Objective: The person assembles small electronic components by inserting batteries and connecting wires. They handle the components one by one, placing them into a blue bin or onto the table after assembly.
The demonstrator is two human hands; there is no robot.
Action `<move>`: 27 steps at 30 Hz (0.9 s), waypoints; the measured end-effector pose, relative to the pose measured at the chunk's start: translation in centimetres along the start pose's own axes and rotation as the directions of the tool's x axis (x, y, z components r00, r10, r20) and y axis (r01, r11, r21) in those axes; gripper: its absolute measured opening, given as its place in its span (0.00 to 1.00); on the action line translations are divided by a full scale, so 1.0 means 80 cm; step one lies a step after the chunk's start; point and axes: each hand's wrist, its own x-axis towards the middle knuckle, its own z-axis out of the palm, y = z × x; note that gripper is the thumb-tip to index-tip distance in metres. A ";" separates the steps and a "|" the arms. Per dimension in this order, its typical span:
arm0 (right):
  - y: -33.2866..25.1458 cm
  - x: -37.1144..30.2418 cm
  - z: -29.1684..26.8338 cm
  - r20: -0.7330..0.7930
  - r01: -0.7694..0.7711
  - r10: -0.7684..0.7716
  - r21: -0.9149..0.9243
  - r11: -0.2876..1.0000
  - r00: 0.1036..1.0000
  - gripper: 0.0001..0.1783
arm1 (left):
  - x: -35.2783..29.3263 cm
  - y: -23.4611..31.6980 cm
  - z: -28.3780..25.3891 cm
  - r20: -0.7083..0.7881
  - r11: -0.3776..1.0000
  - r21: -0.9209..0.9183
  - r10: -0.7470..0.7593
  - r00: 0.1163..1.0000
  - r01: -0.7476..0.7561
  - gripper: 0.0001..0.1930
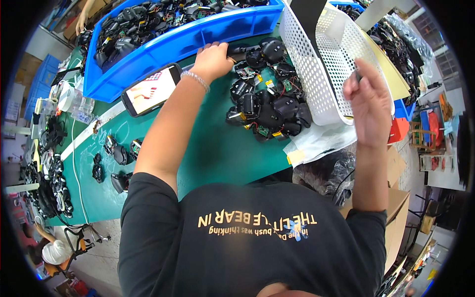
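Note:
My left hand [213, 60] rests at the near side of a big blue bin [198, 43], its fingers bent. Beside it a dark, slim thing shows, but what lies under the palm is hidden. Over the right edge of a white perforated basket [309, 74], my right hand [368, 99] is raised with fingers curled. A small dark bit shows at its fingertips, too small to name. Between my hands lies a pile of black plastic housings [269, 111] with circuit boards, wires and yellow labels.
A phone [151, 89] with a lit screen leans by the blue bin, which is full of similar black parts. Several loose parts [121, 154] lie on the green table [213, 148] at left. A white sheet [316, 143] hangs over the near edge below the basket.

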 end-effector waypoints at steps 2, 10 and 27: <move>0.008 -0.027 0.008 0.006 -0.065 0.066 -0.037 0.997 0.998 0.16 | 0.003 0.007 -0.014 0.147 0.999 0.012 -0.053 0.988 0.051 0.26; 0.020 -0.048 0.029 -0.002 -0.032 0.032 -0.014 0.999 0.999 0.09 | -0.088 0.002 -0.028 0.129 0.975 -0.222 0.002 0.992 0.027 0.10; 0.060 -0.061 0.053 0.131 -0.175 0.166 0.058 0.983 0.977 0.09 | -0.137 0.030 -0.058 0.249 0.845 0.102 0.490 0.836 -0.526 0.16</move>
